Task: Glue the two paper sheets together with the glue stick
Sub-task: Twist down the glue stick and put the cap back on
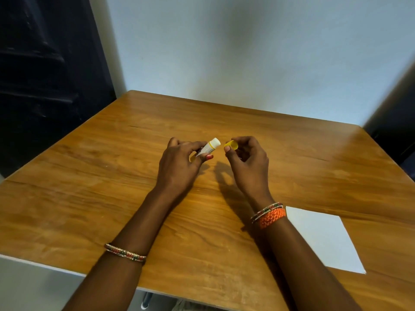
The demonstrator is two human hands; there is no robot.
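The glue stick (210, 148) sits just above the middle of the frame, a white tube with a yellow collar, its bare pale tip pointing to the upper right and slightly up. The left hand (179, 162) grips its barrel, fingers and thumb curled round the lower part so that only the top end shows. Just to the right of the tip, apart from it by a small gap, the yellow cap (231, 145) is pinched between the thumb and forefinger of the right hand (248, 162), the other fingers loosely curled below it. The stick looks uncapped, so the step in hand is probably to get the cap out of the way and bring the glue to the paper. It would pay to set the cap down on the wooden table (112, 176) somewhere near, open end up so it does not roll, and to check that enough glue stands proud of the collar; whether it does is too small to tell here. The white paper sheet (323, 239) lies flat at the lower right of the frame, well apart from both hands and partly behind the right forearm; only one white shape shows, so a second sheet may lie under it or out of view. The freed right hand should pin the sheet while the left strokes glue along it evenly, out to the edges.
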